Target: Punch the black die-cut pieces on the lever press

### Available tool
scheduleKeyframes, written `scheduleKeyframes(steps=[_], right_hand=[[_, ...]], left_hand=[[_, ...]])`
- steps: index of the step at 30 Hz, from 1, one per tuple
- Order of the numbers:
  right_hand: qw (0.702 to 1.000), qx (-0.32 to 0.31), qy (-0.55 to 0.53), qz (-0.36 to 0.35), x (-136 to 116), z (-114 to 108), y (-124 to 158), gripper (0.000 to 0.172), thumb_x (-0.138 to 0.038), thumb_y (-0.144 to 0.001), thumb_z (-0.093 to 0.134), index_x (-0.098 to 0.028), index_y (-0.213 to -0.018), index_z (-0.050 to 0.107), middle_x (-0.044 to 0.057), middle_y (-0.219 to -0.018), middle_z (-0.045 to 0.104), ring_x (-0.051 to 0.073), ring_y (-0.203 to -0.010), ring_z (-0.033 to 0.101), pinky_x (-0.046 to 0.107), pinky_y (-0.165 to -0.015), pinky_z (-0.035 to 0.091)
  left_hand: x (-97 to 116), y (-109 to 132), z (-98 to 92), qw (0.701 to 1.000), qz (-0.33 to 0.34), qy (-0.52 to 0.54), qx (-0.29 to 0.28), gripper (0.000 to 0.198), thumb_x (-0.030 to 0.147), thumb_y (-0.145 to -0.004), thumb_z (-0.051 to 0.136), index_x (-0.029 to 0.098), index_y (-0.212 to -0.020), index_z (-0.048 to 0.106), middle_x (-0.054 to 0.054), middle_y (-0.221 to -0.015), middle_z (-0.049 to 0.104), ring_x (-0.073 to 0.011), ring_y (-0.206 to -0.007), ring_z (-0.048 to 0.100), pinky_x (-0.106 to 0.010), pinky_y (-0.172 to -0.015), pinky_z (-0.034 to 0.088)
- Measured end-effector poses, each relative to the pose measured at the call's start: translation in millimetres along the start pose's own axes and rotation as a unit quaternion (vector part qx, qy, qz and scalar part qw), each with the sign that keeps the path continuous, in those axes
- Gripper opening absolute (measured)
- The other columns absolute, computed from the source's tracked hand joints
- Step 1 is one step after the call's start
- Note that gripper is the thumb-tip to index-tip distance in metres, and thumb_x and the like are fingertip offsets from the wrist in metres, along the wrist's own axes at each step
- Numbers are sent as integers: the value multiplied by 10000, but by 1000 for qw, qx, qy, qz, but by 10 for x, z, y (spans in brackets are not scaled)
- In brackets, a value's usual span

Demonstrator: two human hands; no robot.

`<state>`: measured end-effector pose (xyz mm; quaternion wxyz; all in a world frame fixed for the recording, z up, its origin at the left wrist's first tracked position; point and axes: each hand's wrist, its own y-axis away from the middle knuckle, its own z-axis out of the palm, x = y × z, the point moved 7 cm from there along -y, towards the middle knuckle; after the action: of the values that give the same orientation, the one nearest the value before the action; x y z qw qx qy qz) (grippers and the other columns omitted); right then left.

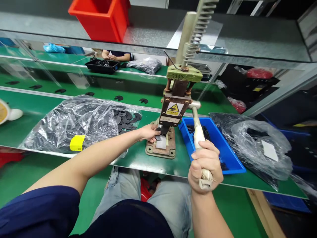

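A hand-operated lever press [173, 109] stands on the green bench in front of me. My right hand [206, 165] is wrapped round its tape-covered lever handle [198, 132], which points down toward me. My left hand [149, 133] pinches a flat dark piece [158, 138] under the press head, above the metal plate on the base [160, 153]. The fingertips are close to the ram, and part of the piece is hidden. Left of the press lies a clear plastic bag [91, 122] with many dark curved pieces [125, 120] at its mouth.
A blue bin [223, 148] with dark parts sits right of the press, beside more plastic bags [262, 145]. Dark curved pieces [119, 98] lie in a row on the green surface behind. A red bin [106, 19] stands on the overhead shelf. Across, a person's hands [110, 57] are near a black tray [102, 67].
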<state>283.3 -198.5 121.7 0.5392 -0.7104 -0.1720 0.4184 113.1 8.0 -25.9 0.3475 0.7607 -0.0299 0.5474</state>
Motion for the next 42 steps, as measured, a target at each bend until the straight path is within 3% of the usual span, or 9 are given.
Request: scheduleKeyframes(steps=[6,8,11,12,16,26,32,39,42], right_hand=[[1000,10,-13,0,16,-5,-7,149,-261,-878,690,-252,-758,602,-19,-736,640,245,-939,713,608,-1037,527],[1000,18,-17,0,28,-1,-1,153,-264,-879,685,-256,-754,598,-20,-729,629,242,-941,711,598,-1032,527],[999,26,-22,-3,39,2,8,155,-246,-867,683,-249,-747,586,-21,-725,619,246,-952,709,596,-1022,522],[999,28,-22,-6,40,1,9,156,-239,-861,685,-245,-743,582,-20,-723,620,249,-949,709,597,-1014,523],[1000,27,-13,-8,52,-15,12,153,-216,-838,690,-245,-734,583,-17,-723,637,262,-933,706,619,-1010,525],[999,36,-1,-10,33,-1,-5,202,-289,-894,674,-239,-722,580,-18,-721,635,236,-911,700,595,-1007,533],[999,34,-7,-13,42,2,-1,182,-282,-882,679,-246,-729,585,-18,-726,637,237,-912,698,577,-982,537],[999,42,-16,-15,29,19,-5,174,-282,-888,680,-243,-744,589,-12,-718,620,248,-905,694,580,-971,531],[999,48,-17,-13,14,19,-8,178,-281,-885,685,-240,-744,584,-9,-718,617,255,-922,693,588,-979,532]], left_hand=[[101,78,-176,983,149,-76,-73,207,337,-920,721,174,-1028,653,-36,-770,722,-142,-611,700,-214,-542,546],[159,30,-525,965,193,-169,-42,198,327,-942,665,179,-1065,710,-67,-927,772,-177,-787,752,-250,-657,588],[241,-129,-1306,881,195,-395,171,250,243,-939,606,189,-1138,748,-88,-1081,798,-221,-982,751,-315,-892,590],[225,-217,-1465,843,174,-475,181,293,232,-942,585,197,-1185,744,-94,-1159,793,-233,-1054,744,-324,-947,574],[170,-545,-1761,808,161,-546,154,491,151,-825,676,184,-1313,724,-141,-1386,718,-280,-1257,674,-351,-1090,499],[182,-673,-1647,758,174,-619,108,375,209,-911,605,154,-1262,724,-177,-1289,736,-263,-1134,708,-326,-1024,493],[264,-305,-1428,742,227,-620,114,354,189,-940,571,166,-1275,684,-164,-1193,735,-272,-1015,722,-341,-925,509],[138,255,-849,699,257,-667,0,388,133,-880,578,212,-1227,731,-138,-1138,699,-267,-863,732,-353,-765,518],[121,349,-701,744,292,-600,29,320,176,-913,586,198,-1209,705,-127,-1115,728,-288,-990,730,-347,-817,525]])
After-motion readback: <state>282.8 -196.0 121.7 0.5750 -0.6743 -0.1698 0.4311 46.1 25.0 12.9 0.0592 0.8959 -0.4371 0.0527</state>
